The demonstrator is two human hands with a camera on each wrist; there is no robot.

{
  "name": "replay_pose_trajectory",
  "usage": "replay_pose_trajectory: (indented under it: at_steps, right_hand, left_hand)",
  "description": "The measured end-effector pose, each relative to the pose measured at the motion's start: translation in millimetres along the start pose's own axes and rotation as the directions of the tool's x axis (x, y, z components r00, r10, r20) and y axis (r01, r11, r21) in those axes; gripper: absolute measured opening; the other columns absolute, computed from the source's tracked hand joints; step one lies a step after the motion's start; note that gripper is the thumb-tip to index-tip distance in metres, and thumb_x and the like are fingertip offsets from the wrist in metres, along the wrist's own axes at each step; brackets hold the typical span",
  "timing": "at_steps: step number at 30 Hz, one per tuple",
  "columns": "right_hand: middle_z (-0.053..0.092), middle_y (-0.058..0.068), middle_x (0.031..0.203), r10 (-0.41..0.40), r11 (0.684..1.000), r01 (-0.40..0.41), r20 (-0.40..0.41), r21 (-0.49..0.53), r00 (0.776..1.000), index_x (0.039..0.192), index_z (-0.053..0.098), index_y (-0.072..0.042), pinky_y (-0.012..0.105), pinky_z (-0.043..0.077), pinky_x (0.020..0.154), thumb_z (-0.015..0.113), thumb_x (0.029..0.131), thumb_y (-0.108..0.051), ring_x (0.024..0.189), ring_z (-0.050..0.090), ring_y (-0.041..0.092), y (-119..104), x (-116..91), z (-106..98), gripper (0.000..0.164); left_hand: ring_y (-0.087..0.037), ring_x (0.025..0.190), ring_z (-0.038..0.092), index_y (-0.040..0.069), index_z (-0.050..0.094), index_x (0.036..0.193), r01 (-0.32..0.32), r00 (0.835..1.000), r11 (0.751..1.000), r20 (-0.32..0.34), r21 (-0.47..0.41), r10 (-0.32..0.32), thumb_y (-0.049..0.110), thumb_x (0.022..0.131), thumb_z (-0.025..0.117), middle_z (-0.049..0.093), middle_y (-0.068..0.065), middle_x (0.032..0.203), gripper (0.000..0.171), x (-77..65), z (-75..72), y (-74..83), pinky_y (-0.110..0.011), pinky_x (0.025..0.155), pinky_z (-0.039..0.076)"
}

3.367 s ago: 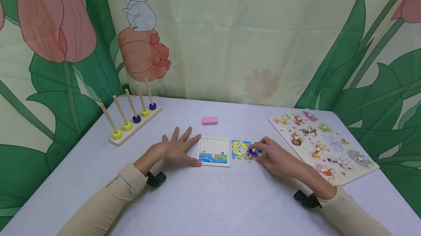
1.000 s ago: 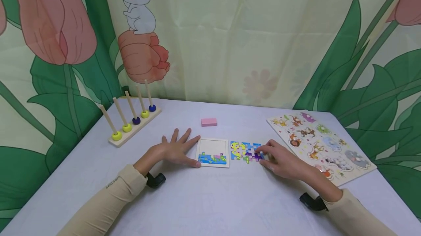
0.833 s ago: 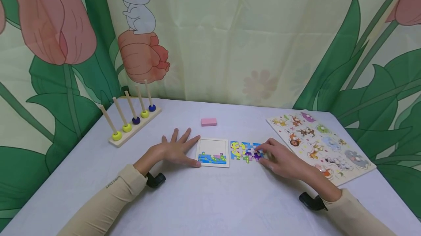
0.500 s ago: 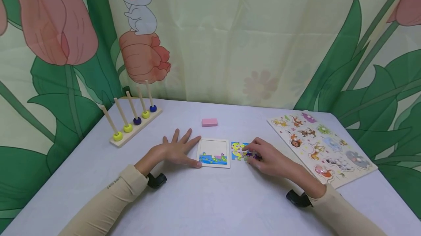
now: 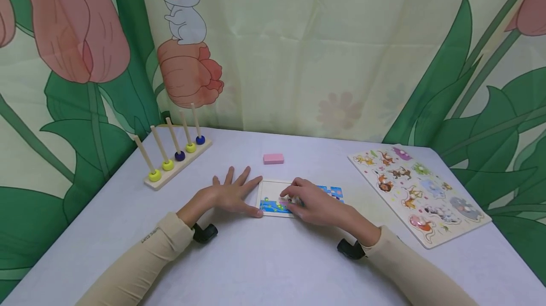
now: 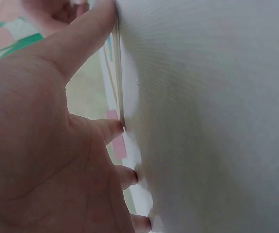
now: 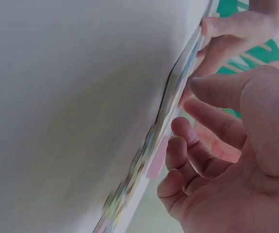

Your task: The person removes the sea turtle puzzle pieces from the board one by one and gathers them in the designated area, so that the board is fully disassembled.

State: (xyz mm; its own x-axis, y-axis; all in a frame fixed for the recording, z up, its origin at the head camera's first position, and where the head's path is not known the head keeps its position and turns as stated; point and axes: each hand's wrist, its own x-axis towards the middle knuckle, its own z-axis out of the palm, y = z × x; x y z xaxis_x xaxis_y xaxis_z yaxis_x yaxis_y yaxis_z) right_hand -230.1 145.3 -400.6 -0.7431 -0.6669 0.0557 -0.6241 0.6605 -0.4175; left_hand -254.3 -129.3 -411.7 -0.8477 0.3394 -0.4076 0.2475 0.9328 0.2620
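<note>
A square puzzle board [image 5: 273, 186] with a pale raised rim lies mid-table, several blue, green and pink pieces fitted along its near side. My left hand [image 5: 232, 197] is spread flat at the board's left, thumb and index finger touching its rim; the left wrist view shows these fingers [image 6: 111, 130] against the edge. Over the board's right half, my right hand [image 5: 313, 204] pinches a small puzzle piece between thumb and index finger; the fingers mostly hide it. Right of the board lie loose puzzle pieces [image 5: 336, 191], blue and purple, partly covered by this hand.
A wooden peg stand [image 5: 177, 166] with yellow and dark blue beads stands at the left. Behind the board lies a pink block [image 5: 273, 158]. A large animal puzzle board [image 5: 418, 192] lies at the right. A printed curtain [image 5: 281, 59] hangs behind the table.
My right hand has moved left from the loose pieces to over the board, carrying a piece. Earlier it was sliding among those pieces. The left hand has stayed at the rim.
</note>
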Motion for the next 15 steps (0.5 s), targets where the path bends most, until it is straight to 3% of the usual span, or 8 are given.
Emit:
replay_pose_trajectory:
  at_steps: [15]
  right_hand:
    - [0.059, 0.005, 0.115, -0.028, 0.999, 0.026, 0.086, 0.028, 0.996, 0.136, 0.071, -0.017, 0.029, 0.050, 0.086, 0.068, 0.103, -0.014, 0.097, 0.053, 0.014, -18, 26, 10, 0.033]
  left_hand:
    - [-0.053, 0.162, -0.020, 0.041, 0.010, 0.170, 0.003, 1.000, 1.000, 0.004, 0.008, -0.003, 0.086, 0.083, 0.063, -0.016, -0.005, 0.180, 0.112, 7.4, 3.8, -5.6, -0.088, 0.118, -0.002]
